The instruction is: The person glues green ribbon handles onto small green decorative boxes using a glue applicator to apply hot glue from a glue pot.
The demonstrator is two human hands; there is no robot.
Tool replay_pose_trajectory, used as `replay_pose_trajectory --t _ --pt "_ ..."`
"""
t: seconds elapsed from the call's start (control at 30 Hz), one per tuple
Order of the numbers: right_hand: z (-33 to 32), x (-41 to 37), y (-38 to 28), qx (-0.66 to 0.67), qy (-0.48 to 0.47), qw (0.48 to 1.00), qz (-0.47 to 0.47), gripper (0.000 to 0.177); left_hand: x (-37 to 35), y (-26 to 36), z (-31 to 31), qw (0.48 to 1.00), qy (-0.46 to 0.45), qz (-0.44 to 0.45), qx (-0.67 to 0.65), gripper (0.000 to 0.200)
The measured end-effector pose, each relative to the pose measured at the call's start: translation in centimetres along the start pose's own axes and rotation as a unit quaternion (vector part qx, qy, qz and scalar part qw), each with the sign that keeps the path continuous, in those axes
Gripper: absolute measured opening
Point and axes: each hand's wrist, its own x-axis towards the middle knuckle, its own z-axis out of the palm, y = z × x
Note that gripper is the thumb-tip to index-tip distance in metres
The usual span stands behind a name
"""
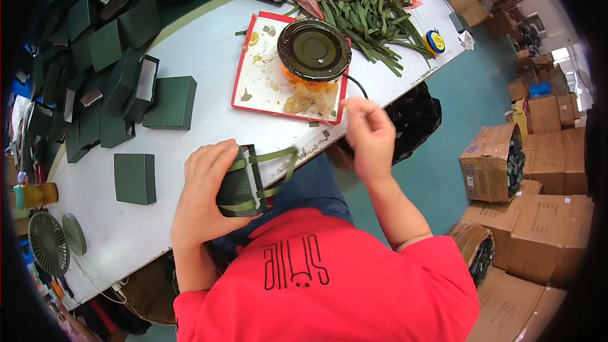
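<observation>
My left hand (204, 191) grips a small dark green box (235, 188) at the table's near edge, fingers over its far side and thumb below. A loop of olive-green ribbon (277, 156) stands out from the box's right side. My right hand (370, 132) is raised off the table's edge to the right, apart from the box. Its fingers are curled and pinched together; whatever lies between the fingertips cannot be made out. Close beyond it, a round black pot (315, 47) with a glossy dark top stands on a red-rimmed white tray (249, 82), amber drips below it.
Green boxes (104, 44) are piled at the left, and two more (170, 102) lie nearer. Cut green ribbons (361, 3) spill from a pink bag behind the tray. A yellow-and-blue round container (434, 42) is at right, a fan (49, 244) at left. Cartons (491, 158) stand on the floor.
</observation>
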Motion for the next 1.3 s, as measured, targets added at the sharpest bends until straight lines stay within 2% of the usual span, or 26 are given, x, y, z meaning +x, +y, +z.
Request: replay_pose_trajectory --t 0.13,0.2,0.27,0.3,0.33,0.4,0.47,0.5,0.57,0.67,0.7,0.77,0.8,0.83,0.87,0.9,0.93,0.97,1.0,1.03,1.17,1.3 --pt "-3.3 4.9 1.5 -0.011 0.104 0.993 -0.055 0.015 -1.1 -0.5 -0.3 0.999 0.037 -0.031 -0.022 0.103" --pt "-5.6 7.5 3.1 -0.127 0.155 0.972 -0.122 0.017 -2.8 -1.1 -1.0 0.996 0.052 -0.064 -0.046 0.108" --pt "-7.8 9.9 3.5 -0.27 0.194 0.926 -0.179 0.02 -5.2 -1.0 -2.5 0.986 0.082 -0.117 -0.084 0.111" --pt "-9.0 11.2 4.1 -0.287 0.212 0.915 -0.191 0.022 -7.1 -1.4 -3.4 0.981 0.131 -0.134 -0.059 0.112" --pt "-10.0 11.9 3.9 -0.322 0.223 0.906 -0.16 0.023 -9.0 -1.9 -4.4 0.972 0.178 -0.151 -0.035 0.113" --pt "-11.6 13.4 4.1 -0.412 0.225 0.86 -0.201 0.023 -11.8 -1.5 -6.8 0.918 0.288 -0.274 -0.002 0.109" --pt "-13.4 14.8 4.8 -0.441 0.226 0.838 -0.229 0.024 -12.8 -1.7 -9.3 0.865 0.331 -0.308 0.217 0.101" --pt "-13.8 15.3 5.1 -0.454 0.224 0.828 -0.244 0.024 -14.3 -2.7 -10.3 0.835 0.323 -0.354 0.269 0.098" --pt "-13.4 15.6 4.5 -0.434 0.216 0.844 -0.231 0.025 -17.8 -4.9 -12.1 0.762 0.303 -0.44 0.367 0.091" --pt "-12.3 16.6 3.7 -0.409 0.194 0.863 -0.225 0.027 -19.5 -6.0 -13.1 0.665 0.188 -0.611 0.385 0.086" --pt "-11.7 17.2 3.3 -0.39 0.187 0.878 -0.206 0.029 -23.8 -9.7 -13.6 0.691 0.166 -0.587 0.388 0.086" --pt "-10.9 18.6 2.8 -0.371 0.187 0.897 -0.152 0.037 -21.2 -8.5 -12.7 0.704 0.198 -0.542 0.413 0.083" --pt "-11.4 19.4 2.7 -0.382 0.189 0.889 -0.167 0.039 -20.0 -8.1 -12.5 0.708 0.215 -0.522 0.425 0.081" --pt "-12.3 20.6 3.1 -0.388 0.183 0.884 -0.185 0.04 -20.7 -9.7 -12.3 0.745 0.275 -0.388 0.468 0.073" --pt "-11.9 22.2 3.9 -0.385 0.162 0.885 -0.203 0.042 -18.9 -9.5 -12.3 0.762 0.261 -0.303 0.509 0.065" --pt "-11.6 22.8 3.9 -0.385 0.164 0.882 -0.217 0.043 -16.3 -8.6 -10.8 0.782 0.296 -0.294 0.464 0.061" --pt "-11.6 23.6 3.9 -0.36 0.134 0.902 -0.197 0.045 -12.9 -6.1 -9.6 0.832 0.314 -0.303 0.343 0.058" --pt "-11.3 24.6 4.7 -0.278 0.13 0.935 -0.177 0.047 -11.4 -5.2 -9.0 0.839 0.269 -0.316 0.352 0.057" --pt "-11.9 25.9 5.3 -0.264 0.101 0.949 -0.137 0.051 -10.5 -5.0 -8.4 0.863 0.259 -0.315 0.299 0.061" --pt "-12.1 26.5 6.0 -0.269 0.127 0.942 -0.155 0.049 -9.8 -5.2 -7.6 0.875 0.275 -0.323 0.234 0.063" --pt "-14.2 28.3 7.6 -0.241 0.086 0.958 -0.13 0.039 -8.1 -5.8 -5.9 0.884 0.225 -0.323 0.251 0.072" --pt "-18.0 30.3 9.0 -0.251 0.082 0.959 -0.108 0.033 -7.8 -5.1 -5.4 0.937 0.189 -0.242 0.165 0.077"
